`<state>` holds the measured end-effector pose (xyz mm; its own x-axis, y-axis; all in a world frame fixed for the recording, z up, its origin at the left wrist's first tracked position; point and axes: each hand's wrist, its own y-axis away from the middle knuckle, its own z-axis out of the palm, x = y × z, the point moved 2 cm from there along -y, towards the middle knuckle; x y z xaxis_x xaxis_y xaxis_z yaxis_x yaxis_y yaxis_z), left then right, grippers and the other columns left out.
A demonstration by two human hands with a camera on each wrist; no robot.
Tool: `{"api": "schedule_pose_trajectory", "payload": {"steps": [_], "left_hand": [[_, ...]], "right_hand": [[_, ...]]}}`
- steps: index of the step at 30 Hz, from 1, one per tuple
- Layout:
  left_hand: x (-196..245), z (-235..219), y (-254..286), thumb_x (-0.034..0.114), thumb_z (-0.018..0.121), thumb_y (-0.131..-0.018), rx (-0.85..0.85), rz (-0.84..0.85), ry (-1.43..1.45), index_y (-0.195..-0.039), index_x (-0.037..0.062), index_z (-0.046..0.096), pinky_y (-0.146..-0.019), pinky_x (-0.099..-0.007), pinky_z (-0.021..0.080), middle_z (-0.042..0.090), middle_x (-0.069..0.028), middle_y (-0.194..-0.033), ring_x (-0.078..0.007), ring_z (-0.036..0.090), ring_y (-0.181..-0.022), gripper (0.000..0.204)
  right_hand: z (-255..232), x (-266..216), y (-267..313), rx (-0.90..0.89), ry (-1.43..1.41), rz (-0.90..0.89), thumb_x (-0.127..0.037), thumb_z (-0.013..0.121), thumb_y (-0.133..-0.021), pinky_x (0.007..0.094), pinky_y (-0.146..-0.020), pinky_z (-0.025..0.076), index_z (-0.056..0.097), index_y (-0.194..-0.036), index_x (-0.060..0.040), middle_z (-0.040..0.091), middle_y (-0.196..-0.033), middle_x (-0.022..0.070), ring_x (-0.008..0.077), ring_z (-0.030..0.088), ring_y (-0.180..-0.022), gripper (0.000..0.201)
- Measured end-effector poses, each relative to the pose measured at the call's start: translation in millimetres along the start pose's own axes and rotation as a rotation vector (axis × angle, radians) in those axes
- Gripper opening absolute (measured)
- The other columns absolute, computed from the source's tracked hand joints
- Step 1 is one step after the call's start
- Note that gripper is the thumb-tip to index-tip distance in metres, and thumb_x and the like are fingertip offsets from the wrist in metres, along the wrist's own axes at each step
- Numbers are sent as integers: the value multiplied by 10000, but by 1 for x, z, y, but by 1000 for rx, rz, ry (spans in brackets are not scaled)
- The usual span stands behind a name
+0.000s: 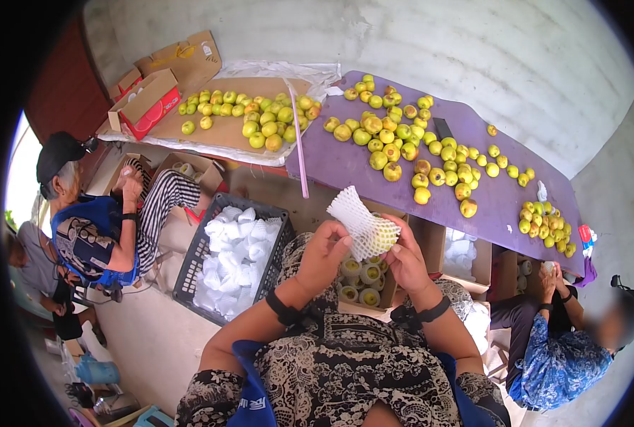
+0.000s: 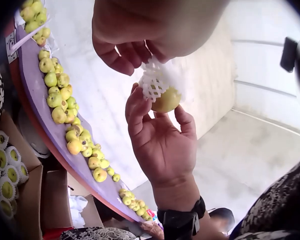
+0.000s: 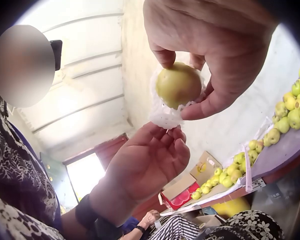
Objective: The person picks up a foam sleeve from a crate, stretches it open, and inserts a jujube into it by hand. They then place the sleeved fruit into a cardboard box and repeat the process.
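Observation:
A yellow-green apple sits partly inside a white foam net sleeve, its bare side showing in both wrist views. The right hand grips the apple and the sleeve's end between thumb and fingers. At the sleeve's other end, the left hand pinches the netting with its fingertips, also seen from below as the left hand. Beneath the hands in the head view stands a cardboard box holding several net-wrapped apples.
Loose apples lie on a purple table and more on a cardboard-covered table at left. A black crate holds white foam sleeves. Seated people work at both sides. A pink strip hangs over the table edge.

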<state>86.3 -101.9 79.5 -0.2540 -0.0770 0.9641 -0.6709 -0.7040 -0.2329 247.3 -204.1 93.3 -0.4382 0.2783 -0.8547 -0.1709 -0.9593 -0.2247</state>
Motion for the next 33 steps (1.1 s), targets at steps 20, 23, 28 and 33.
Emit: {"api": "schedule_pose_trajectory", "payload": {"steps": [20, 23, 28, 33], "left_hand": [[2, 24, 2, 20, 702, -843, -33, -34, 228, -1132, 55, 396, -935, -344, 491, 512, -61, -1167, -145, 528, -1099, 422], [-1, 24, 3, 28, 720, -832, -41, -60, 223, -1147, 44, 394, -966, -356, 486, 515, -66, -1177, -154, 542, -1093, 454], [-12, 18, 3, 58, 747, -796, 11, 46, -199, -1117, 43, 443, -824, -327, 510, 557, -85, -1111, -162, 582, -979, 443], [-6, 17, 3, 38, 712, -788, 118, 67, -291, -1010, 27, 517, -745, -315, 504, 596, -79, -948, -165, 609, -841, 295]], "right_hand": [[-1, 8, 1, 71, 288, -191, 37, 569, -843, 359, -1077, 332, 374, -1332, -42, 446, -1281, 74, 188, 434, -1244, 533], [-3, 10, 1, 76, 296, -217, 45, 566, -852, 362, -1066, 346, 376, -1318, -52, 448, -1266, 72, 185, 444, -1227, 512], [-1, 14, 1, 138, 225, -196, 39, 564, -873, 355, -1040, 374, 362, -1282, -75, 448, -1246, 67, 168, 455, -1201, 470], [0, 23, -4, 220, 168, -235, 95, 578, -843, 343, -1010, 399, 360, -1187, -99, 453, -1211, 61, 154, 469, -1157, 451]]}}
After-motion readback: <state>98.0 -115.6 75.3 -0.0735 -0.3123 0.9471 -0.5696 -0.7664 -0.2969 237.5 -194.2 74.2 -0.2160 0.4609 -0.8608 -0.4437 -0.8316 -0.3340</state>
